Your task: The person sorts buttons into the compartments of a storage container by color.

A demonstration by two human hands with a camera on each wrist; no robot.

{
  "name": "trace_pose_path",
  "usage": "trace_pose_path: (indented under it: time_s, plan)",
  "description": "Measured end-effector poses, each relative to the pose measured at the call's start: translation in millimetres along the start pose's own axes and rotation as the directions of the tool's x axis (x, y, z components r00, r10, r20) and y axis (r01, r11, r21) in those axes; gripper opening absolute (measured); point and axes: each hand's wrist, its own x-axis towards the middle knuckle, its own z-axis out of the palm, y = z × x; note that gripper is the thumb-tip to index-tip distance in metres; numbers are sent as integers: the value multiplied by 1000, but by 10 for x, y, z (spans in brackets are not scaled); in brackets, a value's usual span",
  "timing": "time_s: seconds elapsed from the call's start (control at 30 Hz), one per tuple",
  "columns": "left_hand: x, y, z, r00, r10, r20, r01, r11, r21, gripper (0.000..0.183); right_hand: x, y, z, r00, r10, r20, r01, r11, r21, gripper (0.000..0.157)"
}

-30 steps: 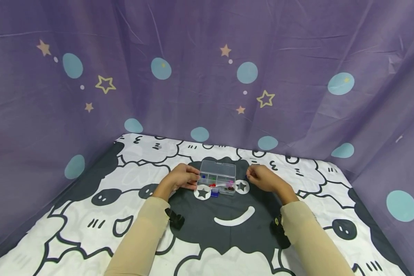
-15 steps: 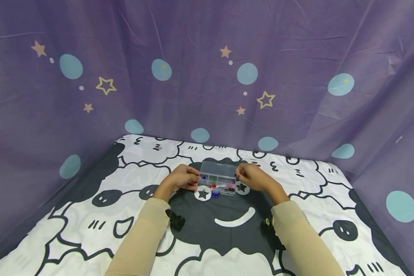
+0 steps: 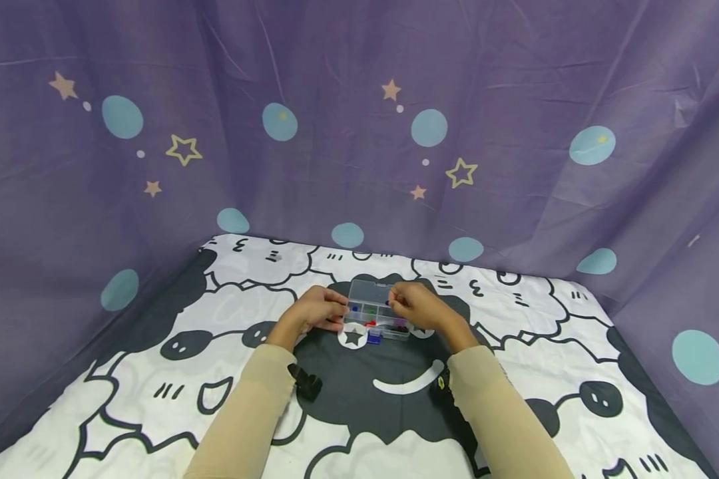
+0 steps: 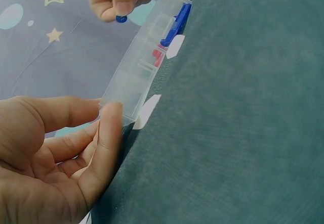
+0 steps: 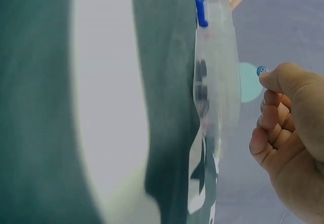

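Note:
A clear plastic compartment box (image 3: 359, 318) lies on the dark part of the cloth, its lid (image 3: 365, 291) raised at the back. Small blue, green, red, pink and dark pieces sit in its compartments. My left hand (image 3: 317, 307) grips the box's left end, thumb and fingers on its edge, as the left wrist view (image 4: 66, 153) shows closely. Above the right half of the box, my right hand (image 3: 418, 306) pinches a small round blue button (image 5: 262, 71) between thumb and forefinger. A blue latch (image 4: 176, 26) hangs at the box's front.
A white cloth (image 3: 156, 392) with black sheep drawings covers the surface. Purple curtains (image 3: 347, 133) with stars and blue spots rise behind and at both sides. Dark wrist devices (image 3: 304, 382) sit below both hands.
My right hand has come leftward from beside the box to above its right half, with the blue button in its fingers. My left hand stays on the box's left end.

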Motion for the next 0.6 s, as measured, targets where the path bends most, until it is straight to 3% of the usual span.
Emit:
trace_pose_path:
  time_s: [0.33,0.6]
  plan:
    - [16,-5,7,1000,6,-4,-6,1000,3,31,161,-114,112,1000,21,7,-21,1000,-9,7]
    - [-1,10,6,1000,1,-14,-1,1000,-7,31,272,-217,174,1000,-23,4,23,999,-25,7]
